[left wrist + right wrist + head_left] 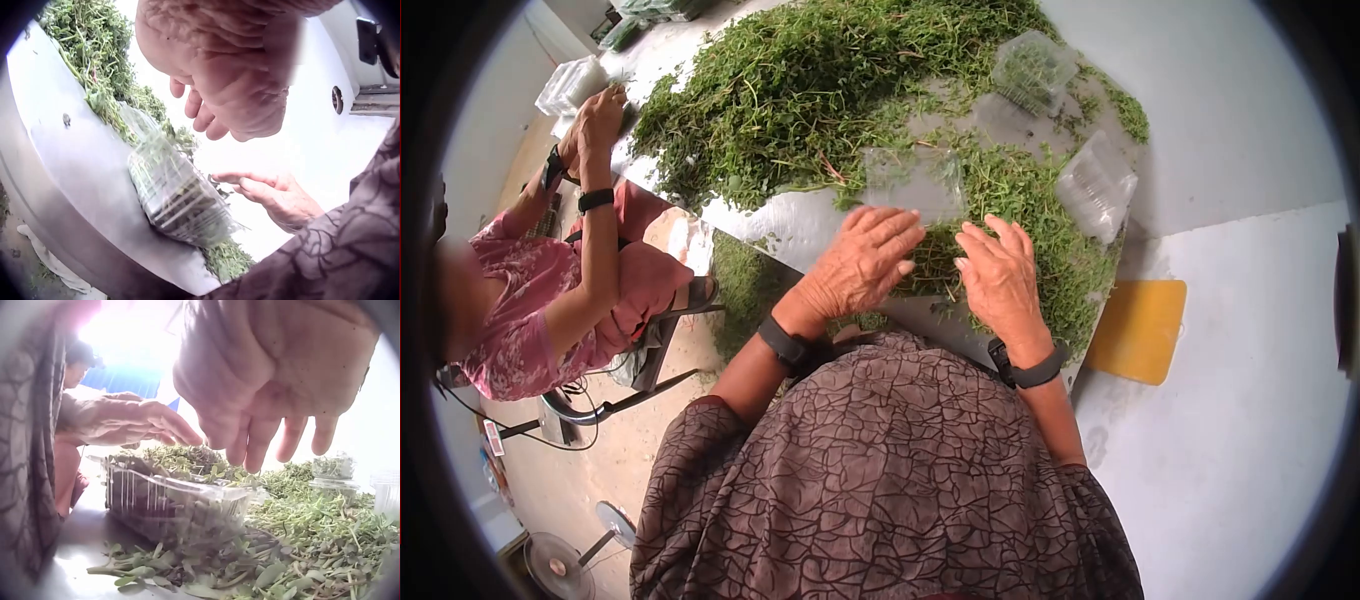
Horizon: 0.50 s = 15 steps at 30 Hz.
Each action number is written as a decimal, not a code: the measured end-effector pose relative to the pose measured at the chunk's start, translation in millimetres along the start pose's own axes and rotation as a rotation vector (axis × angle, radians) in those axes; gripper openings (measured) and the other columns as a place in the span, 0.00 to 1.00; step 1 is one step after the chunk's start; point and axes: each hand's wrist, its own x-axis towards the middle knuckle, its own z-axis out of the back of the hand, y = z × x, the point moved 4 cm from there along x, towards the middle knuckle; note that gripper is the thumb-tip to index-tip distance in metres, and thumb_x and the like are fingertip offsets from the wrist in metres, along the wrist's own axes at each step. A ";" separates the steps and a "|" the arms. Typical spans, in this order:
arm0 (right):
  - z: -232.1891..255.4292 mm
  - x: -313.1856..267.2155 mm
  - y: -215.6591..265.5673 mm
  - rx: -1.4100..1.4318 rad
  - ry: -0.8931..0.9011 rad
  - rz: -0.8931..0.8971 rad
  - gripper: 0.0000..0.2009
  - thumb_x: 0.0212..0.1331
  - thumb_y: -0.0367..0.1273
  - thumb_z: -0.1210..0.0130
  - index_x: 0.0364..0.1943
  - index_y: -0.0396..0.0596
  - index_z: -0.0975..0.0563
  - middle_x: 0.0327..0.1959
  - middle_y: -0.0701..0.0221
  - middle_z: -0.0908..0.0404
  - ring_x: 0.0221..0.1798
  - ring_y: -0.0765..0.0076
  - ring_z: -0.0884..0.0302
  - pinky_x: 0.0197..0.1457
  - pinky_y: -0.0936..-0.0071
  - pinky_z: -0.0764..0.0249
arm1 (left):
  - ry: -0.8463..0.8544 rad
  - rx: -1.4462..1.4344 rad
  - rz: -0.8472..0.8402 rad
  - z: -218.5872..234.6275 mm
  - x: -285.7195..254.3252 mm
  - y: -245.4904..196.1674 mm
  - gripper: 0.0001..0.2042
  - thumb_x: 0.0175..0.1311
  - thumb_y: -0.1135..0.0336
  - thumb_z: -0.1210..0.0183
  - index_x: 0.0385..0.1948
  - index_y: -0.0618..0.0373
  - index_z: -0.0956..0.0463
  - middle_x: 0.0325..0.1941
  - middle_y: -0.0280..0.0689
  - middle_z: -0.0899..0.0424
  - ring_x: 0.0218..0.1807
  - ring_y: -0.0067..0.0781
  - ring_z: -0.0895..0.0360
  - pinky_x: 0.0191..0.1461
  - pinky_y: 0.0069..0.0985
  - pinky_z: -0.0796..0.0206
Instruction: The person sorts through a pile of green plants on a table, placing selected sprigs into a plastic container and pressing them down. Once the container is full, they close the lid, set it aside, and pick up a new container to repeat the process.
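A clear plastic clamshell box (pixel 178 503) filled with leafy green stems stands on the metal table in front of me. Its transparent lid (pixel 915 182) lies folded back on the far side in the head view. My left hand (pixel 868 258) hovers over the left of the box, fingers extended and nothing in them. Above the box's right side is my right hand (pixel 1000 280), its fingers loosely spread and pointing down in the right wrist view. Loose greens (pixel 312 550) lie around the box.
A large heap of greens (pixel 800 90) covers the table's far left. A filled box (pixel 1035 75) and stacked clear containers (pixel 1098 185) stand at the right. A yellow panel (pixel 1140 330) is beside the table. Another person (pixel 550 290) sits at left.
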 end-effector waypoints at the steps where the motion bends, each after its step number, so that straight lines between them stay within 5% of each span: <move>1: 2.8 -0.8 -1.4 0.028 -0.019 0.006 0.13 0.55 0.28 0.42 0.45 0.41 0.21 0.51 0.62 0.19 0.63 0.53 0.33 0.69 0.51 0.43 | -0.019 0.038 0.053 3.4 -0.4 5.0 0.21 0.61 0.66 0.43 0.56 0.59 0.30 0.61 0.43 0.29 0.64 0.47 0.35 0.68 0.43 0.45; 15: -2.3 -21.4 -9.3 0.104 0.010 -0.006 0.12 0.54 0.26 0.43 0.43 0.37 0.20 0.51 0.61 0.20 0.62 0.54 0.32 0.67 0.56 0.39 | 0.006 0.165 -0.002 -4.7 -2.1 3.7 0.17 0.54 0.70 0.38 0.47 0.58 0.26 0.50 0.39 0.26 0.60 0.41 0.32 0.66 0.41 0.43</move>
